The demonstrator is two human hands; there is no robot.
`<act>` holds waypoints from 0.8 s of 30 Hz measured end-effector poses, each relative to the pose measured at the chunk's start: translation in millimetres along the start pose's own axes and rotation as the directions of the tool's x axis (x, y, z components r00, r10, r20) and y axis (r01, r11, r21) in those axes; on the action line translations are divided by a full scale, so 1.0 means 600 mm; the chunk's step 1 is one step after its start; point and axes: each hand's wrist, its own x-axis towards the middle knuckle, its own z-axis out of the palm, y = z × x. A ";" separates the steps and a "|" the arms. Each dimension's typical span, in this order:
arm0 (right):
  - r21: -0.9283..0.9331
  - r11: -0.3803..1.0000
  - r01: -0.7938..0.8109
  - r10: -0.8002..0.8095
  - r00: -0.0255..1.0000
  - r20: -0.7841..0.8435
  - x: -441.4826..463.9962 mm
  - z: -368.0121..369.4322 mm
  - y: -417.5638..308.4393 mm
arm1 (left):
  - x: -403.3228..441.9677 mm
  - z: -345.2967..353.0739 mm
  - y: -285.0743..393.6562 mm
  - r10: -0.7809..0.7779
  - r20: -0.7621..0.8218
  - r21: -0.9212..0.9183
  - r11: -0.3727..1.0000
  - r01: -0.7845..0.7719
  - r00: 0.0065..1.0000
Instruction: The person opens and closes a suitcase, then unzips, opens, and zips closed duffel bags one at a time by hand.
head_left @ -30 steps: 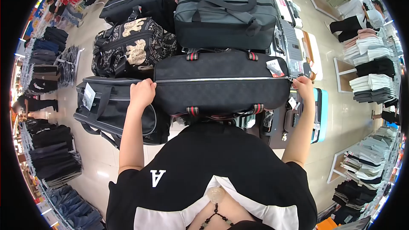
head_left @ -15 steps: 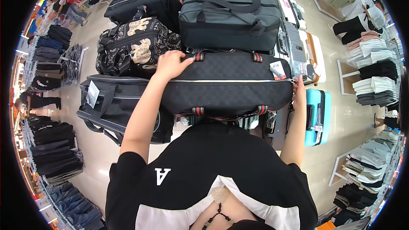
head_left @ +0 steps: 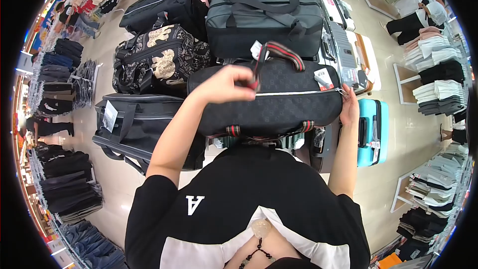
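Observation:
A long black patterned duffel bag point(head_left: 289, 107) lies across the pile in front of me, its silver zipper closed along the top. My left hand point(head_left: 230, 84) is closed round its far handle point(head_left: 284, 51), a dark strap with red and green stripes, lifted in a loop above the bag. Motion blurs the fingers and the strap near them. At the bag's right end, my right hand point(head_left: 350, 108) grips by the zipper's end, fingertips at the metal pull. A white and red price tag point(head_left: 323, 78) lies close to that hand. The near handle point(head_left: 269, 132) hangs down the front side.
Behind lies a grey duffel bag point(head_left: 264, 22); to the left are an elephant-print bag point(head_left: 167, 52) and a black wheeled bag point(head_left: 144, 124). A turquoise suitcase point(head_left: 373, 132) stands at right. Clothes racks point(head_left: 62, 179) line both sides of the tiled floor point(head_left: 124, 194), with people farther off.
My left hand has moved right and toward me from the bag's far left edge, raising the far handle off the bag. My right hand stays at the right end.

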 end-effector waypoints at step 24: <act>-0.722 0.625 0.298 -0.393 0.919 0.039 -0.033 0.071 0.010 | -0.052 0.159 -0.024 -0.167 -0.363 0.508 0.789 0.345 0.917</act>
